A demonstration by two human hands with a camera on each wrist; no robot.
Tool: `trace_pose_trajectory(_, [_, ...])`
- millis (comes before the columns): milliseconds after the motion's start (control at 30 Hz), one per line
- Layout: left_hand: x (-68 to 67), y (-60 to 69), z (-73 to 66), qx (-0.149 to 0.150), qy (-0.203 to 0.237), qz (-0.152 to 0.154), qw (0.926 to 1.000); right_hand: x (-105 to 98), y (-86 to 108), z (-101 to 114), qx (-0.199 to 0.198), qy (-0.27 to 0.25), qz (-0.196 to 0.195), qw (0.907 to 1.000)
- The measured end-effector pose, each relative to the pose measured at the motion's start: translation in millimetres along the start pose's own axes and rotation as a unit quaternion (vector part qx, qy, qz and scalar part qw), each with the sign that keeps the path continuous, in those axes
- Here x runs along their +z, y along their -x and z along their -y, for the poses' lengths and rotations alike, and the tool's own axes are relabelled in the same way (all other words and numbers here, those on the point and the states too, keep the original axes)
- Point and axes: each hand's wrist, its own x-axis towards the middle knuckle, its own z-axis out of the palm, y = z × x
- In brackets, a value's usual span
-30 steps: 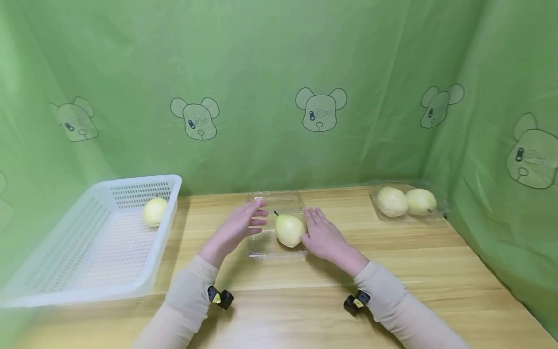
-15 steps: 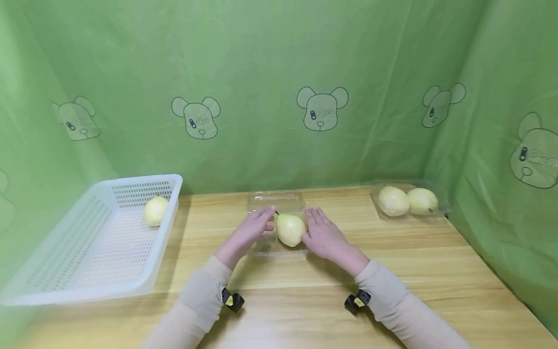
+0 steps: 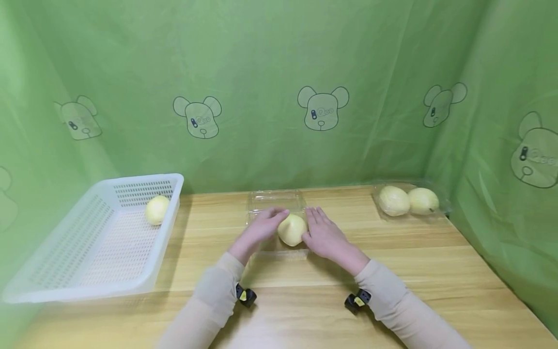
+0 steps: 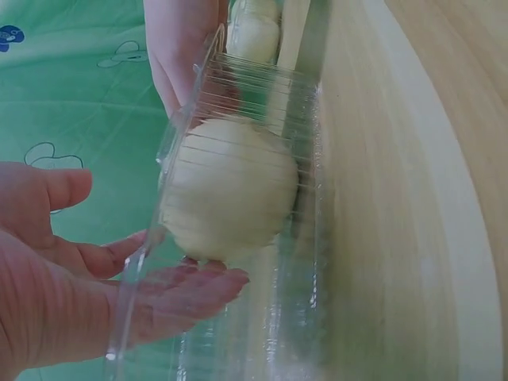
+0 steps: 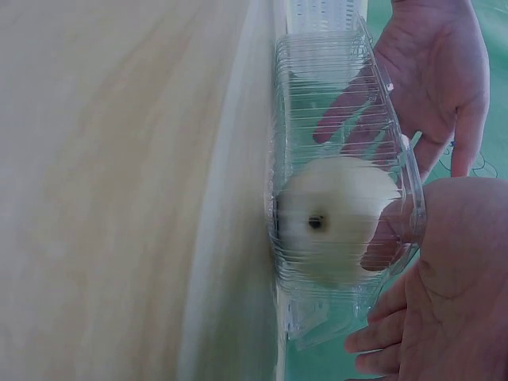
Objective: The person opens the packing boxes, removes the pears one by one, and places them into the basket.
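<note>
A pale yellow pear (image 3: pixel 292 230) lies in the right part of a clear plastic box (image 3: pixel 279 254) whose lid (image 3: pixel 274 195) stands open at the back. My left hand (image 3: pixel 262 227) reaches into the box from the left, its loosely extended fingers (image 4: pixel 190 298) at the pear's side. At the box's right edge is my right hand (image 3: pixel 324 235), fingers fairly straight, with the thumb (image 5: pixel 385 242) inside against the pear (image 5: pixel 337 222). The left wrist view shows the pear (image 4: pixel 230 186) through the ribbed clear wall.
At the left a white perforated basket (image 3: pixel 150 281) holds one pear (image 3: pixel 157 210). A clear box (image 3: pixel 419 218) with two pears (image 3: pixel 394 201) sits at the back right. Green cloth (image 3: pixel 261 145) hangs behind the wooden table (image 3: pixel 305 300).
My left hand has moved right, from the box's left side to the pear. The pear has turned, so its stem no longer shows in the head view. My right hand has hardly moved.
</note>
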Motion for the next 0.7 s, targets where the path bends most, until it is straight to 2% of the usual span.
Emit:
trace_pose_trajectory(367, [12.8,-15.5,7.4,0.007,-0.031,-0.008,0.9995,1.7,-2.1,-1.1,0.003,-0.002,0.005,1.0000])
trace_pose_trajectory(567, [18.9,-17.3,14.2,0.017,-0.026,-0.018,0.9994,1.6,-1.7,-0.6,0.002,-0.003,0.006,1.0000])
trace_pose_trajectory(700, [21.1,-15.9,16.3,0.014,-0.029,-0.029,0.9991,1.5,-2.0,-0.2,-0.001,0.002,0.005,1.0000])
